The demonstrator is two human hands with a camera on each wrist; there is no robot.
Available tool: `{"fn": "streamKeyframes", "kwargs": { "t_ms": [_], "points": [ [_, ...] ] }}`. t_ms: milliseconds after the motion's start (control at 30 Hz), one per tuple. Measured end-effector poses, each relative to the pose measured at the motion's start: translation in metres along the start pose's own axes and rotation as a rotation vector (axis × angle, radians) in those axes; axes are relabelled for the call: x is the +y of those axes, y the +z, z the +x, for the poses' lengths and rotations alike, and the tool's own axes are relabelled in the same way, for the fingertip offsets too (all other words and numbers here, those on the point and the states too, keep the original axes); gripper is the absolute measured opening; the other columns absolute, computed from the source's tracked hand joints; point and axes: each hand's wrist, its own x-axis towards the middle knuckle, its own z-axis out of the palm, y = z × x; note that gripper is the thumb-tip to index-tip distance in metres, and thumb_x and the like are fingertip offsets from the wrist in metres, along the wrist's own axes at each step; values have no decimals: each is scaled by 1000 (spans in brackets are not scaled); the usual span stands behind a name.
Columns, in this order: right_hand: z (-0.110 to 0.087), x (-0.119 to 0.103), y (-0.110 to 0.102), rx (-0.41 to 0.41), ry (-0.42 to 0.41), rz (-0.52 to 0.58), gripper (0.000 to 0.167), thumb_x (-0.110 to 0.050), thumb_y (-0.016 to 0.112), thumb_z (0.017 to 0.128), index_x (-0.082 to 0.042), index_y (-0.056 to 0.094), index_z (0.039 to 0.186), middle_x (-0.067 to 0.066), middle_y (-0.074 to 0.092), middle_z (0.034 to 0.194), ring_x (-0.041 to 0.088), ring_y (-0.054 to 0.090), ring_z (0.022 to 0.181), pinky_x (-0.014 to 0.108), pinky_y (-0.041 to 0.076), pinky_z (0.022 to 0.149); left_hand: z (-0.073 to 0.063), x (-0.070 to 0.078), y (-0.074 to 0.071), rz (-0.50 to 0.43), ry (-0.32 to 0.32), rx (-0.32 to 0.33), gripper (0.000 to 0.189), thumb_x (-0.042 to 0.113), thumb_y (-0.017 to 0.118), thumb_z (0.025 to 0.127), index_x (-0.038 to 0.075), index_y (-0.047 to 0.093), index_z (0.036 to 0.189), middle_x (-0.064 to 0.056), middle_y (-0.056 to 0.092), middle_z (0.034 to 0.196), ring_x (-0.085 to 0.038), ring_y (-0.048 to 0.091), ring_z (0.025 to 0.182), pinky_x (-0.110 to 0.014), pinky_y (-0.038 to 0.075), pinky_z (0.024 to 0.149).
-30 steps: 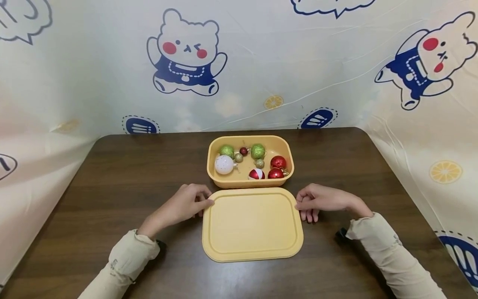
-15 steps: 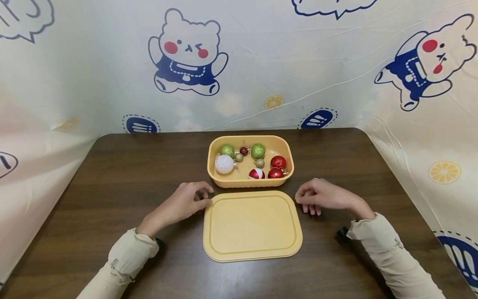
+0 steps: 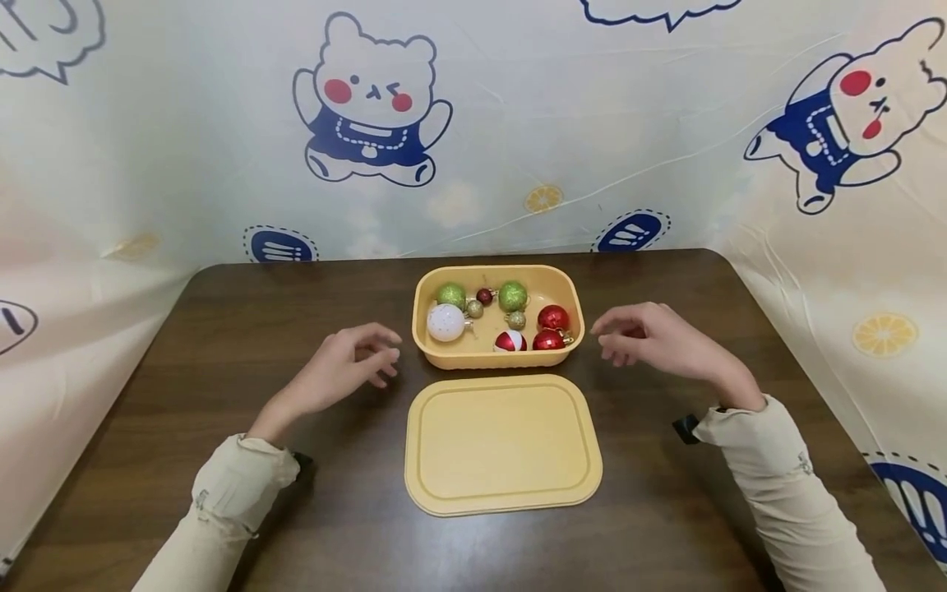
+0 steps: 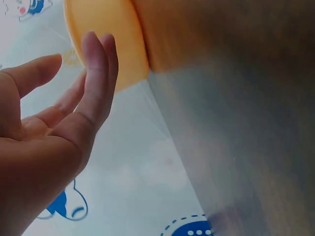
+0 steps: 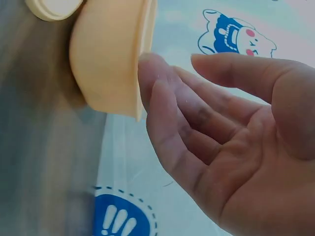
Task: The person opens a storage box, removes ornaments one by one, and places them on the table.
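Note:
A yellow box holds several Christmas baubles: a white one, two green ones, red ones, a red-and-white one and small gold and dark red ones. In front of it the yellow lid lies flat on the table. My left hand hovers off the box's left side, fingers loosely bent around nothing. Beyond the opposite end is my right hand, likewise holding nothing, its fingertips close to the box's right rim. Both wrist views show thumb and fingers apart, with the box wall behind them.
The dark wooden table extends to both sides of the box and lid. Behind it and at the sides hangs a pale cloth printed with cartoon bears and orange slices.
Both hands have come off the lid's edges and moved outward and up toward the box's ends. The lid was set down slightly nearer me, leaving a wider gap to the box.

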Motion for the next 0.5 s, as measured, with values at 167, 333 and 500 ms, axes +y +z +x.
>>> {"fn": "streamKeyframes", "kwargs": {
  "t_ms": [167,333,500],
  "points": [
    [10,-9,-1,108,-70,-102,17,-17,65,98,-12,72,113,3,72,93,19,66,80,37,58,73,10,3,-8,-103,12,61,31,12,59,101,6,54,131,-24,66,109,-41,68,100,-45,60,77],
    [27,-16,3,208,-122,-184,17,-16,66,98,-11,73,113,9,73,108,20,65,95,43,56,87,21,6,-9,-110,-13,84,39,14,59,102,12,48,140,-20,65,115,-41,66,106,-42,60,81],
    [44,-21,7,279,-129,-217,22,-13,64,98,-5,70,117,13,69,117,28,63,109,49,51,97,32,7,-7,-103,-34,67,46,19,57,103,12,42,146,-23,63,118,-38,67,104,-45,59,82]
  ]
}}
